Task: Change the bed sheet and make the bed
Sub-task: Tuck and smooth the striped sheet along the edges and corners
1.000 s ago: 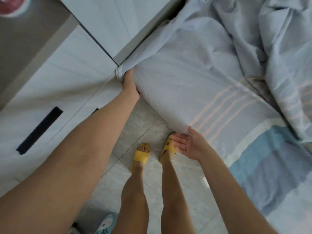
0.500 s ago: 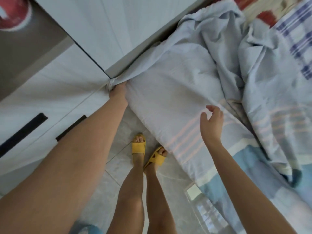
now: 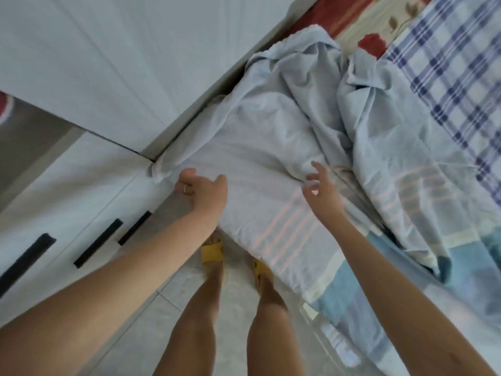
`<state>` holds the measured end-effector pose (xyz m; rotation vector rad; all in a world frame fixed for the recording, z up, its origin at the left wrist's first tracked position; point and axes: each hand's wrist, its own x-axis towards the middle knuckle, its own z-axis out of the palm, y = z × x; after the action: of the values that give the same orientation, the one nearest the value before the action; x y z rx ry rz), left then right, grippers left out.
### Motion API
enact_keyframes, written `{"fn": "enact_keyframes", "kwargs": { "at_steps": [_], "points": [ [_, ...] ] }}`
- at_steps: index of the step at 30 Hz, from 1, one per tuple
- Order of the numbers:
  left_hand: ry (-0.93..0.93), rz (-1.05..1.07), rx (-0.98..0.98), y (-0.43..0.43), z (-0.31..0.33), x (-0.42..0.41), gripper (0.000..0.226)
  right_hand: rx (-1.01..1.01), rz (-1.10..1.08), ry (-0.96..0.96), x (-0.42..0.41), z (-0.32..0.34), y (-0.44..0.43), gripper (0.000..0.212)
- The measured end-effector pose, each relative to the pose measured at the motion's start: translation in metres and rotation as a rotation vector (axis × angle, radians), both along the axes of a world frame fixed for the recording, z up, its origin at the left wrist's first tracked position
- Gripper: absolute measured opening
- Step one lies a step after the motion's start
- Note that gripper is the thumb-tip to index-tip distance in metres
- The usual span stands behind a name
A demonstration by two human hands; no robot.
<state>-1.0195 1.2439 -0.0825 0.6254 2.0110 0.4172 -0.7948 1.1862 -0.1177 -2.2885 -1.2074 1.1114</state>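
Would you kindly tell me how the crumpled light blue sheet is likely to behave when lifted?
Probably floppy: the light blue sheet lies in deep folds and hangs over the side. Likely light, as it looks thin. It may catch at its bunched corner.

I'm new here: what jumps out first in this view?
Two bare arms reach forward: the left hand beside the white wardrobe, the right hand spread open over the pale blue sheet. The sheet lies smooth near the hands but heaped further up, beside a blue plaid cloth. Yellow slippers show on the floor between the arms.
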Motion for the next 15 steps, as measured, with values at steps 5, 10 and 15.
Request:
{"fn": "enact_keyframes", "kwargs": {
  "at_steps": [5, 10, 15],
  "points": [
    [-0.185, -0.576, 0.134, -0.003, -0.003, 0.066, 0.021, 0.001, -0.407, -0.432, 0.064, 0.018, -0.028, 0.095],
    [-0.091, -0.985, 0.386, -0.003, -0.014, 0.137, 0.031, -0.513, -0.393, -0.471, 0.157, 0.022, -0.059, 0.124],
    [-0.018, -1.184, 0.486, -0.022, -0.019, 0.209, 0.063, -0.804, -0.274, -0.511, 0.209, 0.021, -0.116, 0.132]
  ]
}}
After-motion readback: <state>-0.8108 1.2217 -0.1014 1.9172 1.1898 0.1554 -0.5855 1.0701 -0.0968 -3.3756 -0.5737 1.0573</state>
